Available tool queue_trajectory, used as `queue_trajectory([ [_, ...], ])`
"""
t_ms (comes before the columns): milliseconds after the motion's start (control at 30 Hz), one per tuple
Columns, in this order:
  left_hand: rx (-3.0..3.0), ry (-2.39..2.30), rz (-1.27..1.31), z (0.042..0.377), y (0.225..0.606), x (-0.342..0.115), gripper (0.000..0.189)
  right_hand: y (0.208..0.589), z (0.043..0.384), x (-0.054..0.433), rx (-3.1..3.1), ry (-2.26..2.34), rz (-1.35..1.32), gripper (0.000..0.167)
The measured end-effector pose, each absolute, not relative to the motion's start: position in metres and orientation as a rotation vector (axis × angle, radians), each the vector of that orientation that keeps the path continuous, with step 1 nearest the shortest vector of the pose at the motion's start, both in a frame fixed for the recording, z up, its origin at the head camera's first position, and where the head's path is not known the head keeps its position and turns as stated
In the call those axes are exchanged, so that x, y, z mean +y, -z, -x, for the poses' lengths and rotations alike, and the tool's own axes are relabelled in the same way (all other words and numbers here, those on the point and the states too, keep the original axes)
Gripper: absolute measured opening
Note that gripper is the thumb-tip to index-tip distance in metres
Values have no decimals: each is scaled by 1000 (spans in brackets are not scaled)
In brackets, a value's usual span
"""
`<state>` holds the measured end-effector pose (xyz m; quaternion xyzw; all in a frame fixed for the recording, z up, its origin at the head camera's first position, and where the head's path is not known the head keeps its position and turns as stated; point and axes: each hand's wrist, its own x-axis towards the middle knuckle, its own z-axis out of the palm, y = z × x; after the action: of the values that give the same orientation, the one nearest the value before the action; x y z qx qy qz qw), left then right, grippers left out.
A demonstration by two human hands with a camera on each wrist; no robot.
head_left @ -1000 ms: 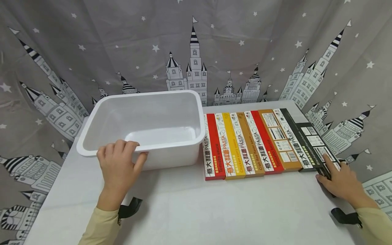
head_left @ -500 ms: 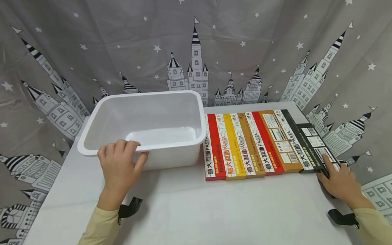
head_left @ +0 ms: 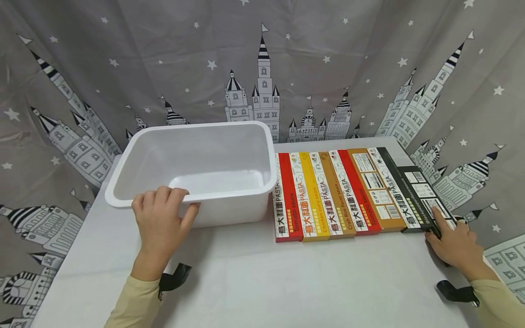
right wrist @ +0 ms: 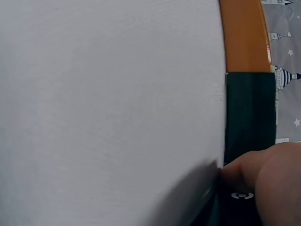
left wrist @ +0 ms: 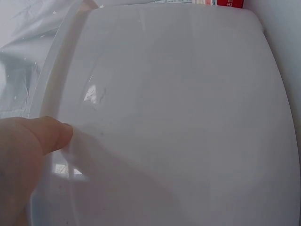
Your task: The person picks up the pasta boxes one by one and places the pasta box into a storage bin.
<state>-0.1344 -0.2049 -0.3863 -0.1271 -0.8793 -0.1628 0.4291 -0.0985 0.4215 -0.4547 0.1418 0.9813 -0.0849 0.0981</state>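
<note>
My left hand [head_left: 160, 228] grips the near rim of a white plastic bin [head_left: 234, 210], its fingers over the edge. In the left wrist view the thumb [left wrist: 51, 134] presses the bin's outer wall [left wrist: 174, 94] just under the rim. At the far right, my right hand [head_left: 457, 246] holds the near end of a black pasta box [head_left: 422, 189] that lies with its labelled back up. The index finger rests on top; the right wrist view has the thumb [right wrist: 240, 170] at the box's near end. The other fingers are hidden.
Several pasta boxes lie side by side between bin and right hand: a red one [head_left: 289, 200], a yellow one [head_left: 313, 200], brown ones and another black one [head_left: 395, 182]. A white cloth covers the table [head_left: 287, 282]. A grey castle-print curtain [head_left: 320, 36] hangs behind.
My right wrist has shifted slightly left while the hand stays on the black pasta box. The left hand keeps its grip on the bin; the whole view has drifted a little.
</note>
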Motion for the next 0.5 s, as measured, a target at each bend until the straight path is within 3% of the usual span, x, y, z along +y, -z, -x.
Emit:
queue_trajectory([
  [500,-2179,406,319,136,386,-205,30,462,97,421,2979,201,-437,85],
])
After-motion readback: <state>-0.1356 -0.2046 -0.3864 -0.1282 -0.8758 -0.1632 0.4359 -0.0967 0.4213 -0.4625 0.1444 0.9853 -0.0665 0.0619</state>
